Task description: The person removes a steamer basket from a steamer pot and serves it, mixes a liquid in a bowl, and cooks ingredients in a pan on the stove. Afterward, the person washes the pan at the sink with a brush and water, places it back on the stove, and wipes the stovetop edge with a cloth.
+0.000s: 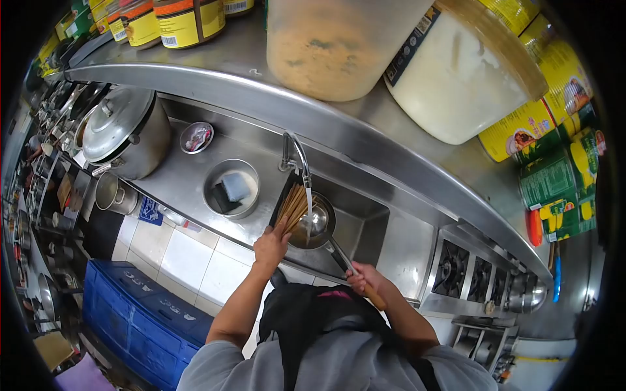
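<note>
My left hand (pixel 270 247) is closed around a bamboo wok brush (pixel 293 207), a bundle of thin brown sticks pointing away from me over the sink. In my right hand (pixel 364 279) is the long handle of a ladle (pixel 344 254), its wooden end sticking out below my fist. The ladle's shiny metal bowl lies in a round dark-rimmed pan (pixel 330 229) in the sink, beside the brush sticks. A curved faucet (pixel 300 148) stands above, with a stream of water falling toward the ladle and pan.
The steel sink (pixel 368 228) has a second bare basin area to the right. On the left counter are a metal bowl with sponges (pixel 233 189), a small dish (pixel 196 137) and a large lidded pot (pixel 127 133). An overhead shelf (pixel 248 81) holds tubs and cans. Burners (pixel 452 268) are at right.
</note>
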Demonstrator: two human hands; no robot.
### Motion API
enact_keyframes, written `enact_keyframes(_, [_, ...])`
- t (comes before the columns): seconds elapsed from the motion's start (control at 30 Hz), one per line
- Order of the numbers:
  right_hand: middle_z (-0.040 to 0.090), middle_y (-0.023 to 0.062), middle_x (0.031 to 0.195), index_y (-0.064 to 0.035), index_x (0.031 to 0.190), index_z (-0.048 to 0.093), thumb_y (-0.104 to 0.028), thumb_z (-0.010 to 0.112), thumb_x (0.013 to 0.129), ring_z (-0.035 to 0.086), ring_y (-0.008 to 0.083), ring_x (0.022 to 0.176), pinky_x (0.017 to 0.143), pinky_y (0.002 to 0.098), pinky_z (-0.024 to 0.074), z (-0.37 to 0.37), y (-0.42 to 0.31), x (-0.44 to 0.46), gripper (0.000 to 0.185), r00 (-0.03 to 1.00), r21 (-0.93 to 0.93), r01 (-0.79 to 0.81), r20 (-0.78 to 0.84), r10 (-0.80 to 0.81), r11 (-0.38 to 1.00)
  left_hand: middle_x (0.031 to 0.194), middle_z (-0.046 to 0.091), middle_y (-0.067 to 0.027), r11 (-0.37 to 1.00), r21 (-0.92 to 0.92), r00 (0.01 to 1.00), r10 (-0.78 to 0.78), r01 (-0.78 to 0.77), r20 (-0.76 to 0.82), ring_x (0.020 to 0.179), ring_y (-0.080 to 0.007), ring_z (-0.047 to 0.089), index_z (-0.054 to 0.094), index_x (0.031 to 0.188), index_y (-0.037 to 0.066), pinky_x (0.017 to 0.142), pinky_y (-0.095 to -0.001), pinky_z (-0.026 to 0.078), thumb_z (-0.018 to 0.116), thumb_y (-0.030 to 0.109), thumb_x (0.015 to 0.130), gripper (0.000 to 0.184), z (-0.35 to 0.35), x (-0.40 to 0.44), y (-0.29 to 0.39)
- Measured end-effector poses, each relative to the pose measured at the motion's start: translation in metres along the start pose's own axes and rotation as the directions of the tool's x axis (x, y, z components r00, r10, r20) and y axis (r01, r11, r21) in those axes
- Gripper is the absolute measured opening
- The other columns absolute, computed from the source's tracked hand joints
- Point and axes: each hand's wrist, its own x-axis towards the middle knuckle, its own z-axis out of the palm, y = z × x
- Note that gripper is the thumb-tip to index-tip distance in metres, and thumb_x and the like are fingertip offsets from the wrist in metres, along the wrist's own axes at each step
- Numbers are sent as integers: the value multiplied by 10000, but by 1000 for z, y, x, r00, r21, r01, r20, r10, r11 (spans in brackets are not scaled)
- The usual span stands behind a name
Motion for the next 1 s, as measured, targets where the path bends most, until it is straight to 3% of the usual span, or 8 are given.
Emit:
enact_keyframes(0.1, [435,-64,589,-99,958,470,-405,457,1058,458,65,464,470,254,433,-3,5,8,322,913,471,-209,408,-2,857,977,651,-157,1000,21,1000,14,-14,-20,826,-379,708,541,1407,329,707,-492,570,686,377,893,536,18,4,8])
enact_keyframes(0.27, [443,-54,587,-81,941,455,-372,453,1067,472,66,473,474,245,447,13,19,12,317,851,543,-269,520,-67,795,1105,677,-157,932,302,957,118,-199,264,890,-330,725,598,1325,290,753,-468,583,645,344,927,404,70,50,-35])
enact_keyframes(0.57, [388,-66,551,-121,824,462,-340,524,1045,414,37,450,427,214,407,6,16,2,318,946,334,13,301,-119,942,1082,659,-140,823,281,855,402,-494,327,868,-309,723,623,1305,323,738,-459,580,620,276,927,380,28,35,-20])
enact_keyframes(0.63, [361,-73,537,-154,797,458,-237,577,1010,388,37,427,415,229,385,23,12,-20,258,991,-136,134,26,-132,982,1051,694,-148,875,328,913,254,-357,318,906,-314,724,688,1221,259,794,-437,582,652,279,909,314,31,46,-21])
enact_keyframes(0.7, [389,-64,548,-162,766,466,-198,611,960,418,63,430,420,251,379,25,17,-20,245,972,-212,203,-72,-223,956,1014,715,-152,895,303,922,234,-328,307,905,-317,728,711,1177,256,802,-441,584,637,293,917,273,30,47,-2])
enact_keyframes(0.83, [557,31,620,-109,889,547,-230,621,888,599,197,552,528,342,490,-32,22,8,142,853,-670,117,-310,-419,733,898,749,-162,931,191,918,241,-310,314,878,-344,735,760,1048,222,817,-446,589,603,340,931,229,36,18,30])
enact_keyframes(0.9, [656,144,745,-99,1101,530,-161,616,861,669,325,665,613,446,539,-53,29,-5,263,551,-949,-249,28,-834,-196,876,744,-153,910,302,919,167,-282,356,821,-373,727,755,1077,228,782,-459,586,598,342,926,246,77,43,-14])
enact_keyframes(1.0, [704,197,885,-140,1179,551,-164,590,847,701,405,839,723,529,545,-48,47,-61,336,355,-856,-510,-118,-927,-87,913,727,-164,963,196,964,142,-187,224,869,-382,702,734,1114,230,764,-505,552,671,333,861,280,24,26,3])
